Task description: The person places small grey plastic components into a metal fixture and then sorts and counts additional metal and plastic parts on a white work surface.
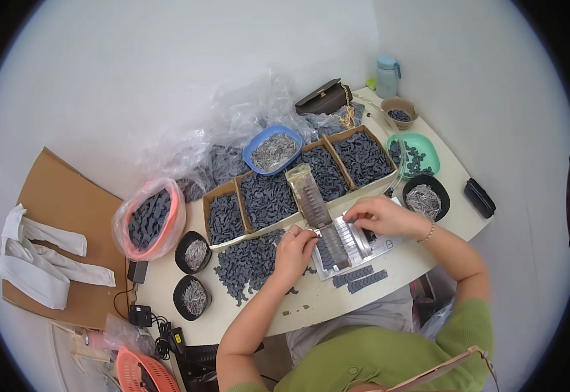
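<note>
My left hand [293, 253] is closed in a pinch at the left edge of a metal fixture [340, 245] with slotted rows. What its fingertips hold is too small to make out. My right hand [384, 217] reaches over the fixture's right side, fingers bent down and pressed together; whatever lies between them is hidden. Dark grey plastic pieces sit in rows in the fixture. Behind it leans a clear ribbed holder [308, 196] against the divided box. A loose heap of grey pieces [246, 264] spreads beside my left hand. Joined grey strips [361, 279] lie at the table's front edge.
A cardboard box [278, 225] with several compartments holds grey pieces; a blue tray [246, 153] of metal pins rests on it. Black bowls [182, 258] of pins stand left, another black bowl [443, 194] right, near a green bowl [434, 153]. A pink basket [179, 212] sits at the left edge.
</note>
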### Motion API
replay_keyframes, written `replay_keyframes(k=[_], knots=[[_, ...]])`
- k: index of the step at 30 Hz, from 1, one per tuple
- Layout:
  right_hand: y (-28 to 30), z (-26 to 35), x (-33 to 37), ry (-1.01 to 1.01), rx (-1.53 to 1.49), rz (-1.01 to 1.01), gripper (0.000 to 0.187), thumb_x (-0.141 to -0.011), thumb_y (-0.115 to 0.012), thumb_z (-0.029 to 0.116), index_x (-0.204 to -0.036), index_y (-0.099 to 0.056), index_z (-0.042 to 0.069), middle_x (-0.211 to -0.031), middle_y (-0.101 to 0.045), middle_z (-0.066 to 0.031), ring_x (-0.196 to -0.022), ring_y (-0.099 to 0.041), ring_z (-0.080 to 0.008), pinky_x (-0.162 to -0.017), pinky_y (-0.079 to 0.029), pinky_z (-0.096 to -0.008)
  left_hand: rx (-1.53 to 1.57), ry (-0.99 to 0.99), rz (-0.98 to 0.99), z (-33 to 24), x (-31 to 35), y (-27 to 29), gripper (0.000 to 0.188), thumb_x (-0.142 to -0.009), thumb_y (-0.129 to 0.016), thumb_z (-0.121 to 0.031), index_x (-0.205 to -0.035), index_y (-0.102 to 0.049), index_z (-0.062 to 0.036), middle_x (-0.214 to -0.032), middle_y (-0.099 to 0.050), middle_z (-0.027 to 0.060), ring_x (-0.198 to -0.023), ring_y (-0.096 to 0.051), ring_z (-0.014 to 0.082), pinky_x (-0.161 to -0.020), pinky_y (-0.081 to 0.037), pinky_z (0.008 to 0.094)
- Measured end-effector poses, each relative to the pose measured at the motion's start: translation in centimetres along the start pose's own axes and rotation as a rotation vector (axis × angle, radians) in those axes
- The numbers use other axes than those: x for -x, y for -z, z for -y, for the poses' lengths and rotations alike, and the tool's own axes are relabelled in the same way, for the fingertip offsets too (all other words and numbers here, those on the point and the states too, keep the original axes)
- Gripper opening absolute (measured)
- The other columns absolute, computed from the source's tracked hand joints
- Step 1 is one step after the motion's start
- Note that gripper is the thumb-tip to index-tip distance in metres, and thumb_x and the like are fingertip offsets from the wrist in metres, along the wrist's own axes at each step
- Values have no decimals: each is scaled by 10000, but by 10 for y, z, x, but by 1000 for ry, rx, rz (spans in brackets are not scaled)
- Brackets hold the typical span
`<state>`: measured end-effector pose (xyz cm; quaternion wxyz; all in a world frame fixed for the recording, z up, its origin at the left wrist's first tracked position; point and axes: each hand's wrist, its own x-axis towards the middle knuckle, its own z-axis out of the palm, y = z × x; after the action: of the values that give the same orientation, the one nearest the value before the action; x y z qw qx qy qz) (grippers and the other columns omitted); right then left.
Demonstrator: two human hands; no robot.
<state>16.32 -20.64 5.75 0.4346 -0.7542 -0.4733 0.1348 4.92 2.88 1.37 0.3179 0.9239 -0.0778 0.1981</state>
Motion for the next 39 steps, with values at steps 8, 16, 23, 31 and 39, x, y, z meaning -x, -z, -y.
replay_keyframes(k=[8,16,23,31,39], knots=[[-27,9,-24,-50,60,48,169,-841,-668,152,-956,-645,29,-892,-659,-127,-785,-646,-264,-691,-516,-358,-217,-186,-46,-1,2,-6,127,-769,-695,-88,-887,-689,-42,-775,-559,90,-738,-569,285,-653,-469,382],[-60,-5,-36,207,430,-133,114,-805,-646,131,-876,-619,46,-797,-603,-103,-759,-618,-297,-657,-496,-384,-540,-249,57,-24,21,9,405,-767,-715,-245,-1102,-648,-27,-812,-542,59,-744,-520,242,-674,-404,365],[-77,1,-29,405,801,-134,145,-752,-578,120,-861,-607,30,-825,-554,-70,-798,-579,-218,-690,-486,-323,-480,-93,-123,-13,48,77,372,-739,-748,-237,-1049,-677,-46,-856,-590,91,-798,-562,266,-683,-431,389],[-72,21,-16,338,982,-51,327,-775,-573,133,-1081,-634,36,-978,-592,-67,-903,-572,-214,-764,-471,-335,-718,415,-241,67,138,183,167,-757,-697,-79,-910,-671,-14,-860,-614,143,-815,-590,332,-706,-462,420],[23,9,31,-74,875,-515,126,-761,-620,73,-884,-648,57,-837,-611,-107,-820,-610,-293,-711,-493,-407,-522,772,-50,77,148,202,89,-748,-661,3,-829,-625,6,-844,-618,176,-815,-603,346,-723,-466,431]])
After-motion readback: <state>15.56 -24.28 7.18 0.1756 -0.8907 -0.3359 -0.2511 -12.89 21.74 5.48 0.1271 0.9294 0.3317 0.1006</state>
